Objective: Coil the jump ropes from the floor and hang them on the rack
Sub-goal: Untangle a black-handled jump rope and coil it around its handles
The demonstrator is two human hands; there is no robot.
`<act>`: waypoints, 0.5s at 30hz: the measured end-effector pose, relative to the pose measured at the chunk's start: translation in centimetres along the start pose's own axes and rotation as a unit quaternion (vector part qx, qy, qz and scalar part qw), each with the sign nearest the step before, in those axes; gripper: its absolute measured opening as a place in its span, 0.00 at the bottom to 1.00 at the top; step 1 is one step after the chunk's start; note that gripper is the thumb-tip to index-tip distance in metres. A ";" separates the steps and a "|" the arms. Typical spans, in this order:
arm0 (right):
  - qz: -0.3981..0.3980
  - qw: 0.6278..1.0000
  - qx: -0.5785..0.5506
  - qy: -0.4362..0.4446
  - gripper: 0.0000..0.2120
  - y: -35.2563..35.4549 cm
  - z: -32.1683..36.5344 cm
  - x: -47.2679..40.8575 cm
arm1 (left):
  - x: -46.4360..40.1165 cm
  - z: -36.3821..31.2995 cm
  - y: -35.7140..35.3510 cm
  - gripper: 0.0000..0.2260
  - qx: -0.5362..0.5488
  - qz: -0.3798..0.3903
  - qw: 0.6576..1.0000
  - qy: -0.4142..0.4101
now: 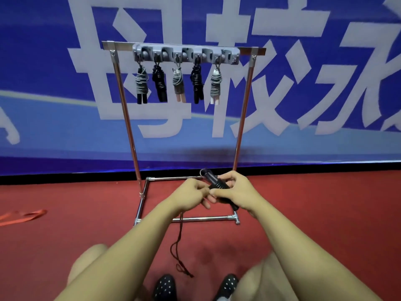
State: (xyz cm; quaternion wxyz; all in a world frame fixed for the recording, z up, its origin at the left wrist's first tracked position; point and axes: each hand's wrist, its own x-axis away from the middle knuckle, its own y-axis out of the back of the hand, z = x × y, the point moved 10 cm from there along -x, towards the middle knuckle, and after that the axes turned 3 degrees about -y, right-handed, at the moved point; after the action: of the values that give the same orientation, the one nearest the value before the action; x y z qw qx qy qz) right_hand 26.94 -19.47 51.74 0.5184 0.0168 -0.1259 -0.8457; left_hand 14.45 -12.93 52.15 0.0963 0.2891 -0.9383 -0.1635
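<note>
My right hand (235, 189) grips the paired black handles of a black jump rope (214, 181), held low in front of the rack. My left hand (192, 192) pinches the rope's cord right beside the handles. The loose end of the cord (178, 248) hangs down from my left hand to the red floor between my knees. The metal rack (128, 109) stands ahead with a grey hook bar (186, 53) across its top. Several coiled ropes hang from it, among them a grey-wrapped one (142, 85) at the left and a white-handled one (216, 86) at the right.
The rack's chrome base frame (201, 218) lies on the red floor just beyond my hands. An orange strap (23, 216) lies on the floor at the left. A blue banner wall (325, 83) stands behind the rack. My dotted shoes (165, 286) show at the bottom.
</note>
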 end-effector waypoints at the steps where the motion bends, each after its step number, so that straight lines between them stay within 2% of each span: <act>1: 0.009 1.000 0.001 -0.013 0.22 -0.4 -0.9 0.2 | 0.3 0.8 -0.5 0.13 -0.009 0.009 1.000 0.004; 5: 0.087 0.991 -0.062 -0.077 0.23 -3.4 -4.8 1.9 | 1.4 3.3 -1.3 0.10 -0.040 0.012 0.999 -0.005; 7: 0.112 0.987 -0.058 -0.104 0.23 -4.4 -6.7 2.9 | 1.9 4.9 -2.1 0.10 -0.038 0.041 0.998 -0.006; 9: 0.143 0.981 -0.050 -0.122 0.23 -5.3 -8.5 3.6 | 3.0 7.5 -3.5 0.09 -0.042 0.088 0.995 0.029; 11: 0.183 0.975 0.003 -0.128 0.19 -6.1 -10.1 4.2 | 4.4 10.2 -4.8 0.09 -0.051 0.111 0.990 0.071; 13: 0.204 0.969 0.065 -0.124 0.16 -6.8 -11.6 4.7 | 5.2 12.2 -5.7 0.11 -0.050 0.096 0.990 0.093; 15: 0.189 0.970 0.100 -0.115 0.18 -7.2 -12.8 5.0 | 5.4 13.6 -6.0 0.12 -0.022 0.049 0.993 0.106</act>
State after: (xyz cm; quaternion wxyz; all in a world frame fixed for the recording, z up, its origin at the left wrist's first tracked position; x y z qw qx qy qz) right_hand 20.39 -23.32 38.25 0.6467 -0.0529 -0.2700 -0.7114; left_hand 9.36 -17.24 37.81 0.2090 0.2567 -0.9320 -0.1474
